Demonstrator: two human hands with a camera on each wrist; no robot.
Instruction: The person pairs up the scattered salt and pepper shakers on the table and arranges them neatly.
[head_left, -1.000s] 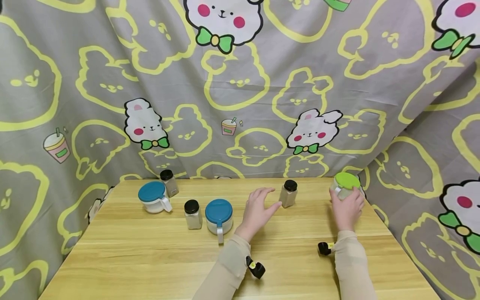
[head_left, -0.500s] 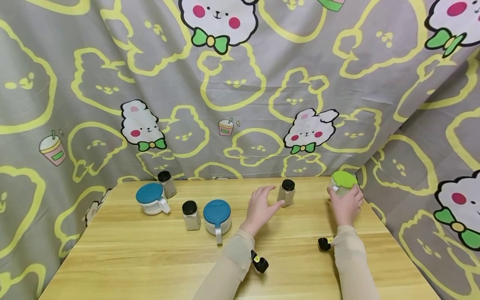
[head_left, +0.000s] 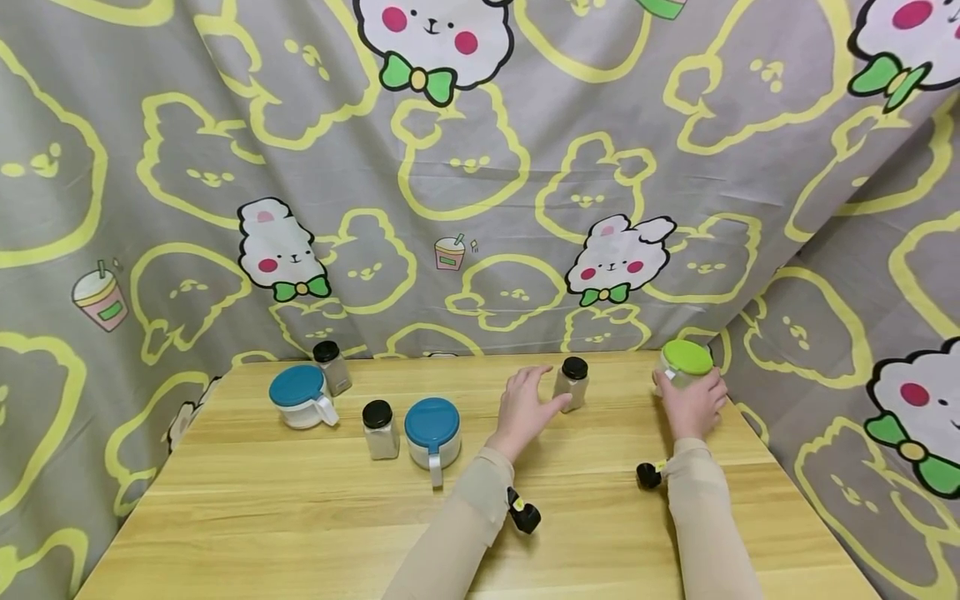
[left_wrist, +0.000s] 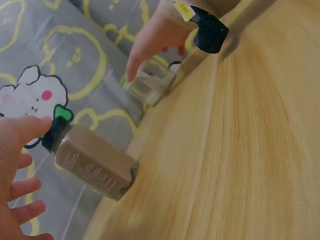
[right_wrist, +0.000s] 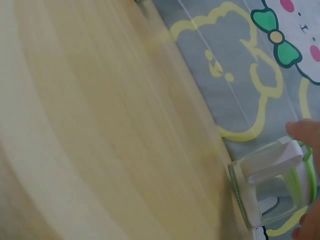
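Observation:
In the head view my left hand reaches toward a spice jar with a black lid, its thumb and fingers spread. The left wrist view shows the jar upright on the table, holding brownish contents, with the thumb overlapping the lid; whether it touches I cannot tell. My right hand grips a seasoning pot with a lime-green lid at the table's far right corner. Clear walls and a white handle of this pot appear in the right wrist view, fingers on both sides of it.
To the left stand two blue-lidded pots, one nearer and one farther. Beside them are two black-lidded jars, a front one and a back one. A patterned curtain hangs behind the wooden table.
My left hand has moved slightly right, closer to the black-lidded spice jar. My right hand stays at the green-lidded pot, and the view has shifted a little.

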